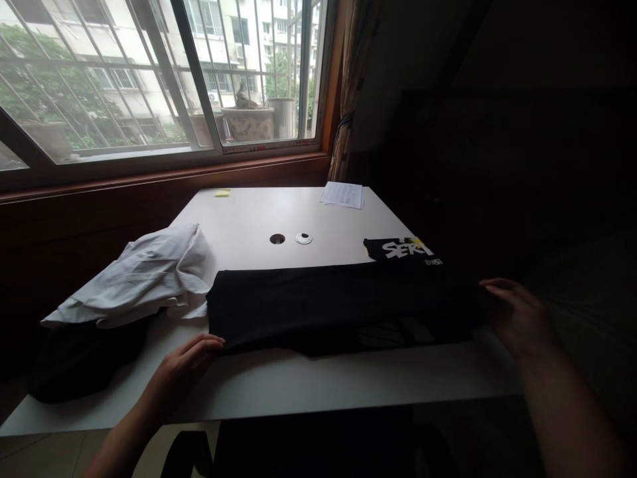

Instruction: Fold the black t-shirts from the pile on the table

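Observation:
A black T-shirt (318, 305) with white lettering lies folded into a long strip across the white table (259, 382). Its printed part sticks out at the upper right of the strip. My left hand (186, 358) pinches the near left corner of the cloth, fingers closed on its edge. At the opposite end, my right hand (520, 315) has its fingers closed at the shirt's right edge, where dark cloth and deep shadow hide part of the grip.
A crumpled white garment (144, 272) lies on a dark cloth (89, 358) at the table's left. Toward the back are papers (342, 194), a yellow note (222, 193), a cable hole (277, 239) and its round cover (303, 238). A black chair (308, 441) stands at the near edge.

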